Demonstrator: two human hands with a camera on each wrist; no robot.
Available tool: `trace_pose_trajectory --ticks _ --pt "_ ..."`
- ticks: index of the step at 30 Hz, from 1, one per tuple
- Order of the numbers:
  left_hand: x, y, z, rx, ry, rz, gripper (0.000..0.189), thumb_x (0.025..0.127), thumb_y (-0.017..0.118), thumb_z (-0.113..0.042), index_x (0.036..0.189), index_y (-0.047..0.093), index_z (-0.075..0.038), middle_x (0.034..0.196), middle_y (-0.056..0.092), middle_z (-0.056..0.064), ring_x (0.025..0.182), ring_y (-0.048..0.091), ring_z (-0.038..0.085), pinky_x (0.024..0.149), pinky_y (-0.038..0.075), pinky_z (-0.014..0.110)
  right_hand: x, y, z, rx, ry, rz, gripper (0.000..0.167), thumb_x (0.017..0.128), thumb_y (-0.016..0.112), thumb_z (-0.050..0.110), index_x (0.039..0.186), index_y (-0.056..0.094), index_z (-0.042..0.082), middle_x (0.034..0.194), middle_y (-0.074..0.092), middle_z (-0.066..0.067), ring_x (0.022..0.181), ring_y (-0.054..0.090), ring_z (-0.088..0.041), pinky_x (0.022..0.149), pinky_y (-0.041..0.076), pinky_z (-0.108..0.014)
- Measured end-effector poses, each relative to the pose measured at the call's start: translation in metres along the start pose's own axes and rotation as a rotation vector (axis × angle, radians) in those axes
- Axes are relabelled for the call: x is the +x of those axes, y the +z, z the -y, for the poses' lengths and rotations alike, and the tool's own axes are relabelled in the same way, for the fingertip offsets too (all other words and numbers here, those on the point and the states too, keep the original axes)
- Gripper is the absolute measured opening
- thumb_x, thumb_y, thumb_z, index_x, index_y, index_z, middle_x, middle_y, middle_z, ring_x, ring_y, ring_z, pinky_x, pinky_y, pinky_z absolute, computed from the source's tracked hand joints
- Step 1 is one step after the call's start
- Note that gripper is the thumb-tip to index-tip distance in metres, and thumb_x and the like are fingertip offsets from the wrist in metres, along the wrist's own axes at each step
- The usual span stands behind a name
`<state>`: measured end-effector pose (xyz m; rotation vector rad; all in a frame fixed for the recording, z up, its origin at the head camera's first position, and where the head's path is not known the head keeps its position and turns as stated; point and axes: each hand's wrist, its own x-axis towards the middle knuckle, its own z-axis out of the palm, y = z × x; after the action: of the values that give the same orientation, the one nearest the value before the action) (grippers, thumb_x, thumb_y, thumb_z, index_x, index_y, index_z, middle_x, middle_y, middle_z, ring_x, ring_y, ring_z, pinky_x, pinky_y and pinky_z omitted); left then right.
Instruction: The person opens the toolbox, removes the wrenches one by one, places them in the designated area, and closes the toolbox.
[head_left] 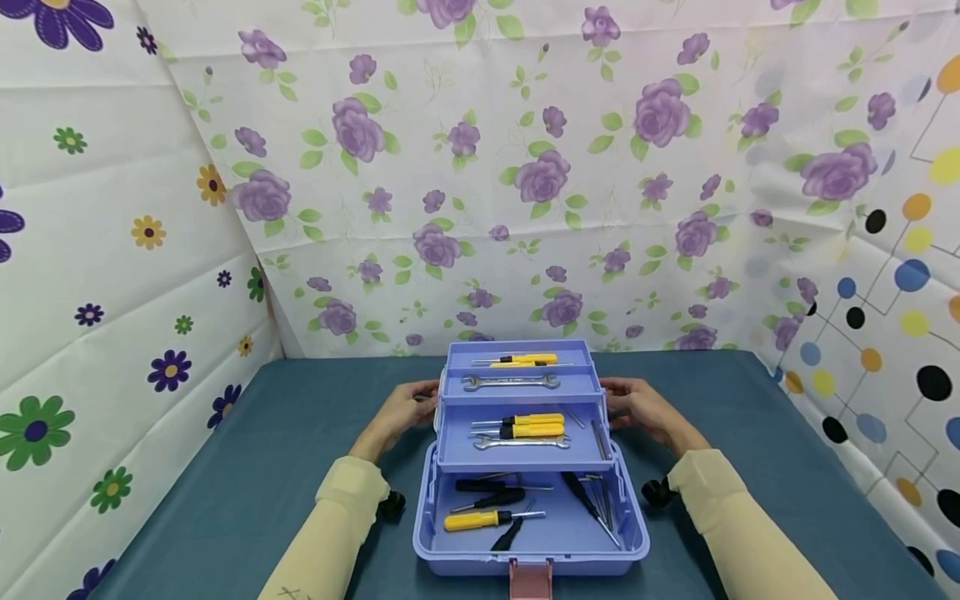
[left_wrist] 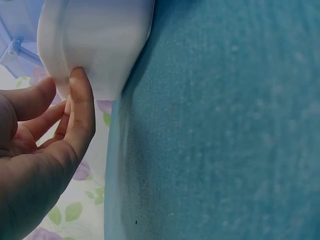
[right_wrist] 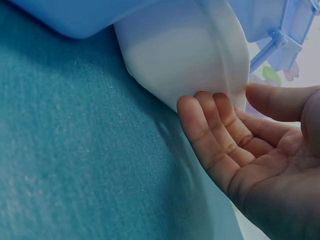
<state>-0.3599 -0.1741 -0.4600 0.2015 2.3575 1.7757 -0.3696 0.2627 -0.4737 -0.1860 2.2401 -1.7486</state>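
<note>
The bench (head_left: 225,500) leaves passage outside the 2 sleeves (head_left: 330,521), left and right; the toolbox (head_left: 465,567) and its raised trays (head_left: 450,433) block the middle.

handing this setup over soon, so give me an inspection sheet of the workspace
Surface: blue-green cloth under the toolbox
Job's things: toolbox open, with raised trays bearing wrenches and yellow-handled screwdrivers
Clutter: black-handled tools scattered in the bottom compartment, alongside another yellow-handled screwdriver
Grippers: left hand and right hand hold the white lid from opposite sides
Cables: nothing seen
Surroundings: printed sheets behind and on both sides
</note>
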Motion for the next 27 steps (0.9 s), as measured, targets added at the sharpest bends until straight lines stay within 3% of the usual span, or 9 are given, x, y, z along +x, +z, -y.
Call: trace_pose_trajectory --ticks 9,19,27 --pt "-0.006 0.003 0.002 0.000 0.029 -0.011 0.042 0.108 0.053 -0.003 0.149 0.052 0.003 0.118 0.062 0.016 0.095 0.063 0.018 0.088 0.060 0.044 -0.003 0.002 -0.004 0.011 -0.008 -0.001 0.054 0.106 0.052 0.009 0.155 0.039 -0.007 0.138 0.058 -0.025 0.103 0.065 -0.023 0.083 0.062 -0.044" --pt "-0.010 0.003 0.001 0.012 0.028 -0.026 0.043 0.109 0.052 -0.007 0.151 0.051 0.002 0.116 0.063 0.016 0.093 0.065 0.017 0.087 0.060 0.040 -0.003 0.004 -0.002 0.010 -0.016 0.004 0.053 0.109 0.053 0.016 0.155 0.040 -0.008 0.131 0.062 -0.022 0.098 0.067 -0.024 0.080 0.063 -0.045" --pt "-0.012 0.002 0.000 0.014 0.024 0.001 0.045 0.111 0.051 -0.014 0.154 0.048 0.001 0.122 0.063 0.017 0.105 0.067 0.022 0.095 0.059 0.045 -0.006 0.005 0.001 -0.009 0.005 -0.010 0.052 0.111 0.052 0.020 0.155 0.041 -0.006 0.131 0.063 -0.021 0.097 0.066 -0.025 0.079 0.062 -0.044"
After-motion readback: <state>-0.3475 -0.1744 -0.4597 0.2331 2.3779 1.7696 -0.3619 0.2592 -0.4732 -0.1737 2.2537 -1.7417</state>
